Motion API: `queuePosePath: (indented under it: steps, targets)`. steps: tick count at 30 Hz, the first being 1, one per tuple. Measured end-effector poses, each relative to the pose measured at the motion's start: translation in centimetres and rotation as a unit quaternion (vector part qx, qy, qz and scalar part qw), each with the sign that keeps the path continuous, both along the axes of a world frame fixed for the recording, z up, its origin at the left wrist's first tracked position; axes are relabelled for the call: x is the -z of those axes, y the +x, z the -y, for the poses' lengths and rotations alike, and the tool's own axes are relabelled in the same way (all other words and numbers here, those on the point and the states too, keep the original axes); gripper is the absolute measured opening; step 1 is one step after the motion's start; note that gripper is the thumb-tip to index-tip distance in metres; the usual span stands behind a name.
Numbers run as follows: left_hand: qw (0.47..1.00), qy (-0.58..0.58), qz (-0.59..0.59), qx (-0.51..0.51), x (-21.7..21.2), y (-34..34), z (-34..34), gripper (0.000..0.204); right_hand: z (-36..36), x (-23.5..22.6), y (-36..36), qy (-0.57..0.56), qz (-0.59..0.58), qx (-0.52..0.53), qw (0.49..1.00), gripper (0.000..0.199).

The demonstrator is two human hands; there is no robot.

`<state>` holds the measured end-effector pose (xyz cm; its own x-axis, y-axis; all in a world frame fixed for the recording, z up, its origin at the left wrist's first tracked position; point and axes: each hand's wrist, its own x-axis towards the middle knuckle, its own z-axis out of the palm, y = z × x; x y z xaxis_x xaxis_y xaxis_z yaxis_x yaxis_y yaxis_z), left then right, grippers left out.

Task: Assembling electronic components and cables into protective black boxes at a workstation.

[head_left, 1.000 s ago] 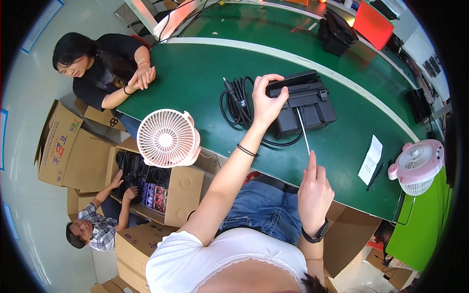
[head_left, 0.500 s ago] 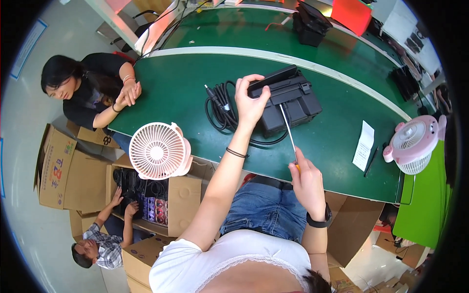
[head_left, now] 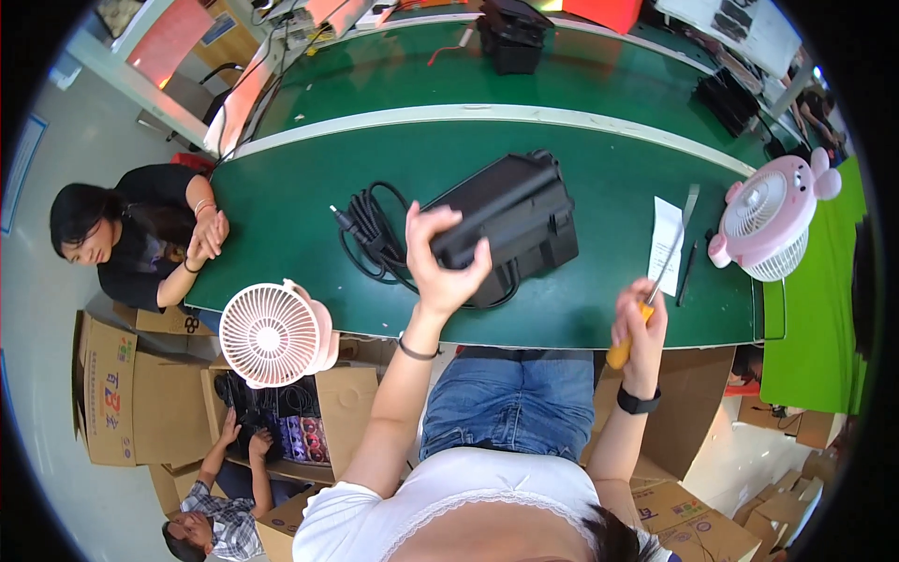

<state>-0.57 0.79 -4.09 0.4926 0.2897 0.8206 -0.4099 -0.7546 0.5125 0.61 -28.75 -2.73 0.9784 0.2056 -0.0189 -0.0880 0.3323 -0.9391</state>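
On the green workbench (head_left: 613,187), in the head view, we have a black case (head_left: 510,220) before us, set at a slant a little left of the middle, with latches along its nearer side. Our left hand (head_left: 444,258) is at the left end of the case, thumb and fingers parted in a curve against it; the hand is a little blurred, and we cannot tell whether it has a firm hold or merely rests there. Our right hand (head_left: 641,328) is well apart from the case, near the bench's front edge, its fingers closed round a screwdriver (head_left: 619,354) with a yellow handle. The shaft slants up and away to the right, passing over a slip of white paper (head_left: 664,234); its far end is blurred.

Just left of the case we see a coiled black cable (head_left: 368,239). A black pen (head_left: 687,276) lies just beside the paper, and farther right stands a pink fan (head_left: 763,211) with rounded ears. A pale fan (head_left: 269,335) is at the front left. Beyond it sits a person in a black shirt (head_left: 154,220), hands together at the bench's edge; below, another person in a checked shirt (head_left: 236,534) reaches into an open carton (head_left: 346,405).
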Motion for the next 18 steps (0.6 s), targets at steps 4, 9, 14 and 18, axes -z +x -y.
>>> queuePosePath:
  steps: [4, 9, 14, 18]
  targets:
    - [0.993, 0.074, 0.078, 0.055, 1.1, -3.6, 1.4, 0.059, -3.2, 0.0, 4.4, -0.048, 0.061, 0.036, 0.996, 0.012]
    - [0.981, 0.181, 0.032, 0.059, 2.0, -6.6, 1.8, 0.081, -5.6, 1.3, 6.6, -0.03, 0.083, -0.012, 0.996, 0.015]
    - [0.972, -0.095, -0.171, 0.129, 1.2, -6.8, 1.1, 0.14, -4.8, 2.0, 7.1, 0.006, 0.048, 0.031, 0.998, 0.024]
    - [0.946, -0.154, -0.259, 0.123, 2.9, -8.4, 2.1, 0.144, -4.8, 2.7, 7.2, 0.009, 0.084, -0.024, 0.996, 0.025]
